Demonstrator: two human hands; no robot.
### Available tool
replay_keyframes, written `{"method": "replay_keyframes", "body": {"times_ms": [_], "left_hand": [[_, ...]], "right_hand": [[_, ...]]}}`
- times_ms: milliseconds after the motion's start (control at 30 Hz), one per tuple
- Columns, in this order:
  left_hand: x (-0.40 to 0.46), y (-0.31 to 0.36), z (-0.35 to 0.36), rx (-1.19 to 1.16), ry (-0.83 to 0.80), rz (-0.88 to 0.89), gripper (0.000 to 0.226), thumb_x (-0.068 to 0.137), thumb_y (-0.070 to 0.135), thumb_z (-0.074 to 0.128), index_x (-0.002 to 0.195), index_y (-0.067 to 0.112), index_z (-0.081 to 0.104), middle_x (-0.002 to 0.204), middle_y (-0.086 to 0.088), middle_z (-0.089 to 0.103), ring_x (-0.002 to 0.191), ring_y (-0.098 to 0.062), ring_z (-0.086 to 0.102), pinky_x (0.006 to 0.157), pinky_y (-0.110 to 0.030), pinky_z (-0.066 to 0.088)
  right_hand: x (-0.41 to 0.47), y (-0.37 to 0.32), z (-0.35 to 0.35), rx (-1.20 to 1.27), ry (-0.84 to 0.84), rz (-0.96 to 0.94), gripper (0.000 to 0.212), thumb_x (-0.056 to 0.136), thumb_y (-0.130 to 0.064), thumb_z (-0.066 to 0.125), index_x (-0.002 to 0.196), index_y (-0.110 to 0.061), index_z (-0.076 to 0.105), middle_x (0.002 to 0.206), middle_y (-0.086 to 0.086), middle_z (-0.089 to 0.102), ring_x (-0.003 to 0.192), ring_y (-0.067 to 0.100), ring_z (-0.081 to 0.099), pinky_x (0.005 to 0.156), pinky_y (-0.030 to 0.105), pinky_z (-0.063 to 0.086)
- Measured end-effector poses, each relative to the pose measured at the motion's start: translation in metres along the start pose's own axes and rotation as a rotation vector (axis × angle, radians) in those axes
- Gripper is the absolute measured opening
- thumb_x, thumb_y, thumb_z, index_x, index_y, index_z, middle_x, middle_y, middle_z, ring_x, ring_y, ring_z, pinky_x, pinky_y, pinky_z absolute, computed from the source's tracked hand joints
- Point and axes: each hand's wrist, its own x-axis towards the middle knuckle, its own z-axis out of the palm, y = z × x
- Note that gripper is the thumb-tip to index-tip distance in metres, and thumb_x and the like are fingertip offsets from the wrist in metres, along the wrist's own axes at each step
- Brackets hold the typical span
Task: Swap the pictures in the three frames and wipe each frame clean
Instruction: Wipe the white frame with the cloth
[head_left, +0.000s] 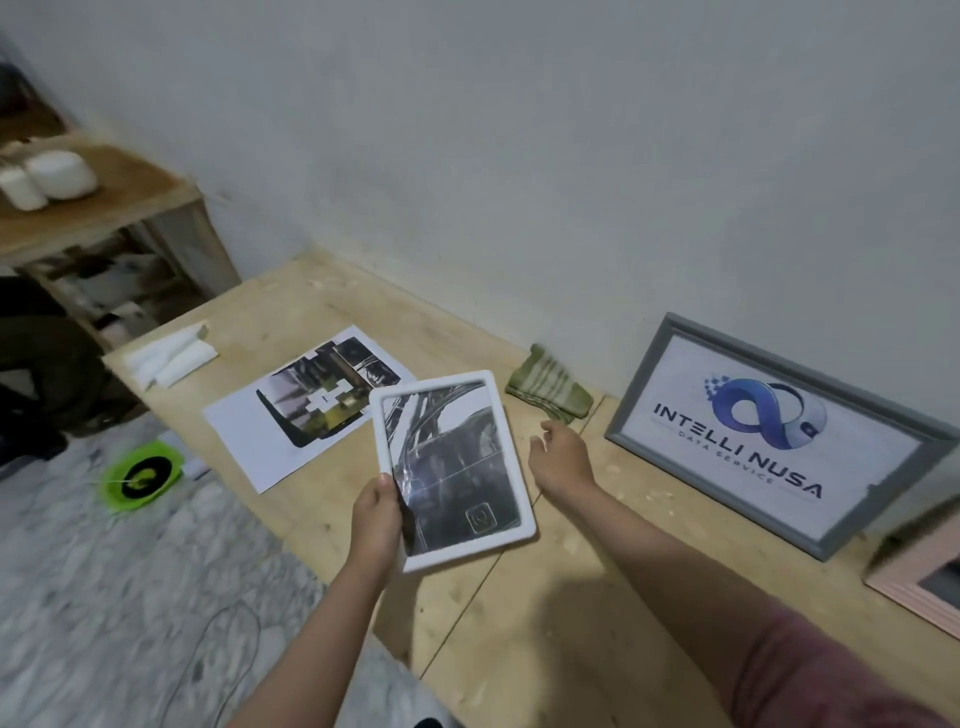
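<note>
My left hand (375, 522) grips the lower left edge of a white frame (511, 467) with a dark picture in it, held above the wooden table (519, 623). My right hand (561, 457) hovers open just right of the frame, fingers toward a folded green cloth (550, 396) by the wall. A loose printed picture (306, 402) lies flat on the table behind the frame. A grey frame (769, 436) with a blue logo leans on the wall at the right. A pink frame (919, 587) shows partly at the right edge.
White folded tissues (169, 356) lie at the table's far left corner. A wooden shelf (104, 208) with white containers stands at the back left. On the marble floor sits a green bowl (140, 475), and a thin cable runs near the table's edge.
</note>
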Motion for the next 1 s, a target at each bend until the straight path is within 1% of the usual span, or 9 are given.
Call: {"method": "replay_keyframes", "body": {"times_ms": [167, 333, 433, 567, 633, 733, 833, 900, 1000], "left_hand": [[0.035, 0.004, 0.0, -0.009, -0.017, -0.042, 0.029, 0.101, 0.023, 0.032, 0.078, 0.009, 0.041, 0.064, -0.012, 0.035, 0.051, -0.017, 0.032, 0.049, -0.03, 0.028], [0.059, 0.005, -0.001, -0.046, -0.014, -0.084, 0.029, 0.101, 0.027, 0.035, 0.079, 0.012, 0.044, 0.069, -0.012, 0.04, 0.054, -0.016, 0.03, 0.05, -0.03, 0.027], [0.067, 0.005, -0.002, -0.047, -0.021, -0.078, 0.03, 0.102, 0.028, 0.035, 0.078, 0.012, 0.044, 0.068, -0.011, 0.038, 0.054, -0.016, 0.03, 0.05, -0.03, 0.029], [0.066, 0.01, -0.001, -0.061, -0.064, -0.053, 0.033, 0.102, 0.029, 0.035, 0.075, 0.012, 0.042, 0.058, -0.005, 0.034, 0.049, -0.016, 0.031, 0.047, -0.027, 0.028], [0.065, 0.01, 0.0, -0.029, -0.075, -0.028, 0.035, 0.102, 0.029, 0.035, 0.076, 0.01, 0.047, 0.058, -0.005, 0.041, 0.05, -0.017, 0.037, 0.048, -0.026, 0.033], [0.064, 0.009, 0.0, -0.003, -0.091, -0.01, 0.037, 0.102, 0.031, 0.036, 0.082, 0.01, 0.06, 0.074, -0.013, 0.062, 0.07, -0.027, 0.059, 0.066, -0.034, 0.051], [0.06, 0.011, 0.004, -0.004, -0.131, -0.011, 0.036, 0.101, 0.033, 0.038, 0.087, 0.01, 0.062, 0.09, -0.022, 0.065, 0.084, -0.033, 0.062, 0.077, -0.042, 0.049], [0.052, 0.017, 0.012, -0.008, -0.156, -0.005, 0.036, 0.101, 0.033, 0.038, 0.09, 0.007, 0.06, 0.089, -0.021, 0.064, 0.083, -0.031, 0.061, 0.076, -0.041, 0.047], [0.035, 0.032, 0.031, -0.044, -0.221, 0.057, 0.035, 0.101, 0.03, 0.039, 0.089, 0.003, 0.057, 0.086, -0.016, 0.06, 0.082, -0.026, 0.056, 0.079, -0.042, 0.046]], "right_hand": [[0.058, -0.009, 0.006, -0.361, 0.072, -0.074, 0.053, 0.088, -0.021, 0.049, 0.138, -0.015, 0.033, 0.145, 0.013, 0.034, 0.132, 0.033, 0.034, 0.104, 0.044, 0.037], [0.102, -0.002, 0.006, -0.626, -0.109, -0.078, 0.081, 0.082, 0.002, 0.042, 0.149, -0.027, 0.007, 0.158, 0.014, -0.003, 0.144, 0.038, 0.001, 0.116, 0.05, 0.013], [0.113, 0.002, 0.006, -0.727, -0.138, -0.128, 0.085, 0.082, 0.009, 0.04, 0.149, -0.029, 0.005, 0.157, 0.018, 0.001, 0.142, 0.04, 0.008, 0.11, 0.048, 0.026], [0.124, 0.004, 0.001, -0.765, -0.031, -0.204, 0.076, 0.081, 0.009, 0.041, 0.146, -0.024, 0.021, 0.142, 0.02, 0.035, 0.12, 0.036, 0.037, 0.086, 0.041, 0.044], [0.125, -0.004, -0.004, -0.636, -0.002, -0.203, 0.066, 0.08, 0.004, 0.043, 0.139, -0.024, 0.035, 0.126, 0.015, 0.052, 0.11, 0.033, 0.048, 0.078, 0.036, 0.046], [0.112, -0.035, -0.015, -0.018, 0.18, -0.162, 0.053, 0.08, -0.002, 0.043, 0.127, -0.024, 0.054, 0.112, 0.006, 0.064, 0.097, 0.025, 0.058, 0.075, 0.026, 0.046], [0.078, -0.064, -0.026, 0.161, 0.252, -0.453, 0.058, 0.079, 0.006, 0.043, 0.131, -0.018, 0.053, 0.126, 0.004, 0.058, 0.112, 0.016, 0.054, 0.091, 0.017, 0.044], [0.055, -0.071, -0.024, 0.032, 0.15, -0.683, 0.069, 0.076, 0.012, 0.044, 0.137, -0.021, 0.047, 0.142, 0.006, 0.045, 0.127, 0.019, 0.044, 0.1, 0.026, 0.042], [0.032, -0.077, -0.01, -0.338, -0.084, -0.8, 0.095, 0.072, 0.017, 0.042, 0.146, -0.037, 0.02, 0.158, -0.004, 0.009, 0.145, 0.022, 0.011, 0.107, 0.051, 0.034]]}}
